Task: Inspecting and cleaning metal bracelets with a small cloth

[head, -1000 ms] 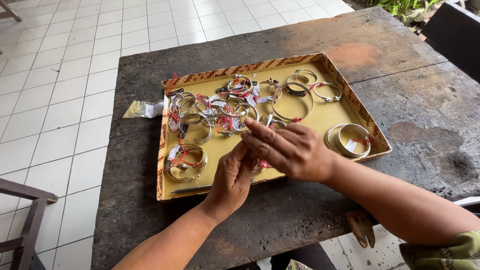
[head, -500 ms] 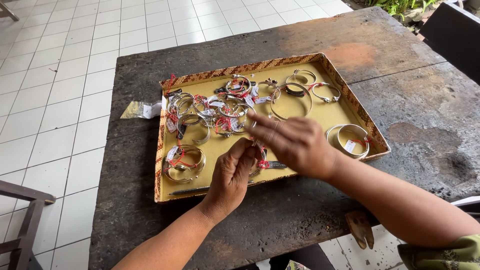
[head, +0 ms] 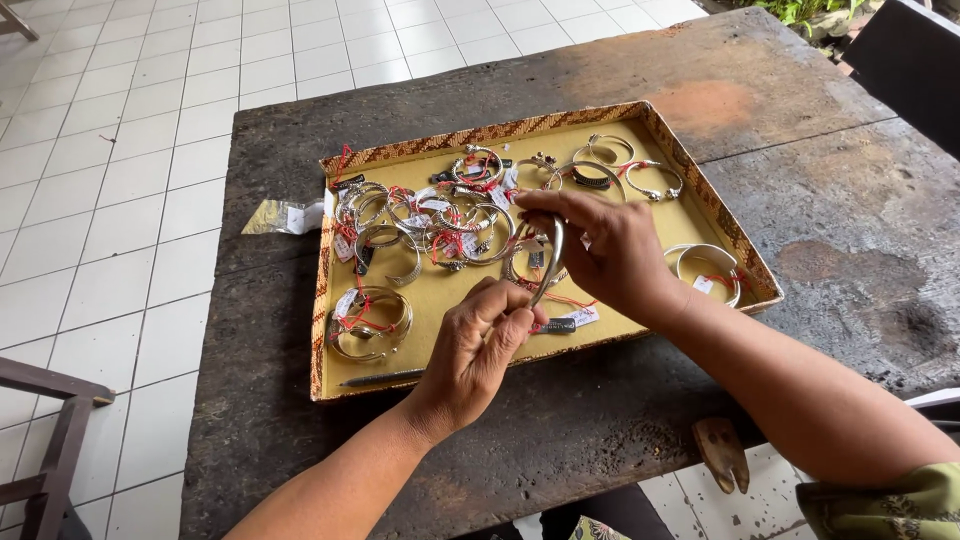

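A shallow tray (head: pixel 325 300) with a woven-pattern rim and yellow lining lies on a dark wooden table (head: pixel 800 210). It holds several silver bangles (head: pixel 440 215) tied with red thread and small tags. My left hand (head: pixel 480 345) and my right hand (head: pixel 600 250) together hold a curved silver bangle (head: pixel 553 262) above the tray's near half; the right pinches its upper end, the left its lower end. A tag on red thread (head: pixel 578 315) hangs under it.
A wide silver cuff (head: pixel 705 268) sits at the tray's right, a bangle pair (head: pixel 372 322) at the left. A pen (head: pixel 385 378) lies along the near rim. A foil packet (head: pixel 285 217) rests on the table's left edge. White tiled floor lies beyond.
My right hand has shut on a bangle and lifted it on edge; earlier its fingers were stretched flat over the tray. The left hand stays at the lower end.
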